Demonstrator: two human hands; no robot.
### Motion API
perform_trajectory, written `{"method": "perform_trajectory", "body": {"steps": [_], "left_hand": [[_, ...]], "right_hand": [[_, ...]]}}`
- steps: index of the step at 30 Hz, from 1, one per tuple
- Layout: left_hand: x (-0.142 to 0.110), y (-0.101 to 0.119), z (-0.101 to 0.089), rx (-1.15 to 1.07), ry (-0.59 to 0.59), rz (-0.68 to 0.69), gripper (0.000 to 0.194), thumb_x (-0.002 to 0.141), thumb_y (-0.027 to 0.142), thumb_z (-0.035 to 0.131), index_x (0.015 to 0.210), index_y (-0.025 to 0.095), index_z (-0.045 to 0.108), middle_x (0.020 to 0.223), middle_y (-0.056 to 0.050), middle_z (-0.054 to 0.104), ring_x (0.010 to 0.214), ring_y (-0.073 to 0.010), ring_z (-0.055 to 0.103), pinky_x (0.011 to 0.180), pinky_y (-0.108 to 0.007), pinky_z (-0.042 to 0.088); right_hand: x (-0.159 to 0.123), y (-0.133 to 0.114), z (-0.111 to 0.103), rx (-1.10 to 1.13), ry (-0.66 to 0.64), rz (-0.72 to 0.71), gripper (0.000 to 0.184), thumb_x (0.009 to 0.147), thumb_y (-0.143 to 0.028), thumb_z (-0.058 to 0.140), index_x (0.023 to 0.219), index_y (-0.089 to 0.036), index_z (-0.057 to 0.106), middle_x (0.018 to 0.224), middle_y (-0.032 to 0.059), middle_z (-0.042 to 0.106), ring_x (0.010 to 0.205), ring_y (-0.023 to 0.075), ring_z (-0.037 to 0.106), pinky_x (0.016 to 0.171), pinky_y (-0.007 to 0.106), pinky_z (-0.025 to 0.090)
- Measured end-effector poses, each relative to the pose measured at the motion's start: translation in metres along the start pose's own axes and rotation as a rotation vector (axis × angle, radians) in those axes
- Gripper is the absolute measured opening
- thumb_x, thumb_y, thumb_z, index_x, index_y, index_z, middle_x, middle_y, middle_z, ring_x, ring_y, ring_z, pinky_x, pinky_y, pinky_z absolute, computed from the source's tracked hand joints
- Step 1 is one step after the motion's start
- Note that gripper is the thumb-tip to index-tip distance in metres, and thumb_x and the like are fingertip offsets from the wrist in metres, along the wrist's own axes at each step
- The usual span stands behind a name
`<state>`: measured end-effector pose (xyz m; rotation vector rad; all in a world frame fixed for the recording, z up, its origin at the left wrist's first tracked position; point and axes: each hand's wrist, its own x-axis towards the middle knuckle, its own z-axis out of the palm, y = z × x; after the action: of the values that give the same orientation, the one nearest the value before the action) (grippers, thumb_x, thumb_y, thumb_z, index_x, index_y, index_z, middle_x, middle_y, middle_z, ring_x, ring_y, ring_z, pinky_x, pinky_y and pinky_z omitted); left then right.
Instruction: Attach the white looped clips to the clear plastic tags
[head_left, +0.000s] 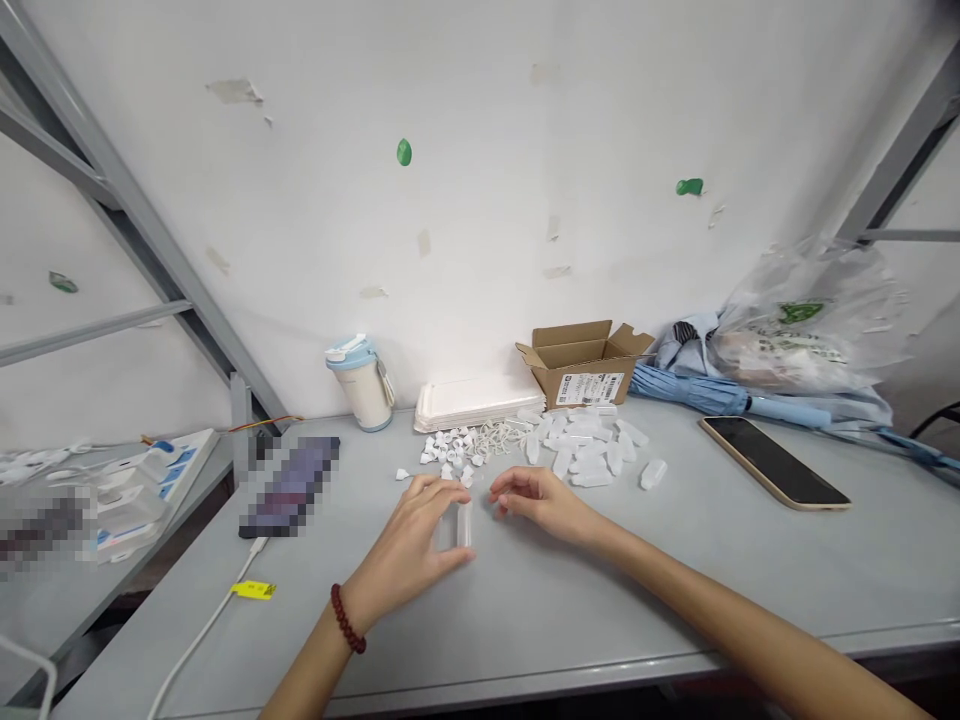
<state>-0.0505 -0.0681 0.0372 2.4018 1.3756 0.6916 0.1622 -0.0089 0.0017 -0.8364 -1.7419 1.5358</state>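
My left hand (421, 535), with a dark red beaded bracelet at its wrist, grips a small clear plastic bottle (465, 525) between the thumb below and the fingers above. To the right, my right hand (536, 500) is a short gap away from the bottle, its fingers curled together; whatever they may hold is hidden. Just beyond both hands lie loose white caps (448, 445), a heap of thin white cords (491, 440) and a pile of translucent small bottles (592, 450). One single bottle (653, 474) rests apart at the pile's right.
Behind the pile stand an open cardboard box (592, 375) and a stack of white trays (476, 400). A lidded cup (361, 390) is left of them. Phones lie left (292, 485) and right (772, 460). A blue umbrella (690, 385) and plastic bag (810, 330) sit back right.
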Motion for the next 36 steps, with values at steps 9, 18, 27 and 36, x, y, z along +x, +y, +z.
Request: {"method": "perform_trajectory", "body": {"steps": [9, 18, 27, 36], "left_hand": [[-0.010, -0.010, 0.000, 0.076, -0.088, -0.078, 0.037, 0.067, 0.018, 0.064, 0.103, 0.022, 0.055, 0.112, -0.005, 0.059, 0.109, -0.0258, 0.046, 0.094, -0.043, 0.039], [-0.016, -0.025, -0.009, -0.041, -0.164, -0.111, 0.057, 0.065, 0.020, 0.068, 0.119, 0.023, 0.049, 0.127, -0.006, 0.050, 0.122, -0.0258, 0.038, 0.103, -0.042, 0.034], [-0.014, -0.031, -0.004, -0.120, -0.163, -0.101, 0.059, 0.066, 0.028, 0.073, 0.120, 0.026, 0.049, 0.126, -0.007, 0.051, 0.119, -0.0272, 0.042, 0.101, -0.047, 0.035], [-0.012, -0.028, -0.006, -0.099, -0.216, -0.108, 0.059, 0.068, 0.020, 0.068, 0.123, 0.027, 0.048, 0.130, -0.006, 0.049, 0.121, -0.0252, 0.041, 0.102, -0.044, 0.035]], "right_hand": [[0.002, -0.001, -0.004, -0.091, 0.074, 0.025, 0.021, 0.076, -0.037, 0.058, 0.076, -0.015, 0.059, 0.074, 0.0026, 0.063, 0.063, 0.0141, 0.060, 0.064, 0.028, 0.044], [0.001, -0.003, -0.001, -0.158, 0.064, 0.031, 0.017, 0.078, -0.031, 0.054, 0.076, -0.015, 0.059, 0.072, 0.0024, 0.062, 0.062, 0.0130, 0.058, 0.063, 0.026, 0.043], [-0.001, -0.003, 0.000, -0.190, 0.069, 0.029, 0.014, 0.078, -0.029, 0.053, 0.075, -0.016, 0.059, 0.071, 0.0027, 0.062, 0.062, 0.0140, 0.057, 0.063, 0.027, 0.043], [0.000, 0.001, -0.001, -0.200, 0.049, 0.021, 0.015, 0.079, -0.028, 0.052, 0.075, -0.016, 0.059, 0.072, 0.0022, 0.062, 0.059, 0.0129, 0.056, 0.061, 0.026, 0.043]]}}
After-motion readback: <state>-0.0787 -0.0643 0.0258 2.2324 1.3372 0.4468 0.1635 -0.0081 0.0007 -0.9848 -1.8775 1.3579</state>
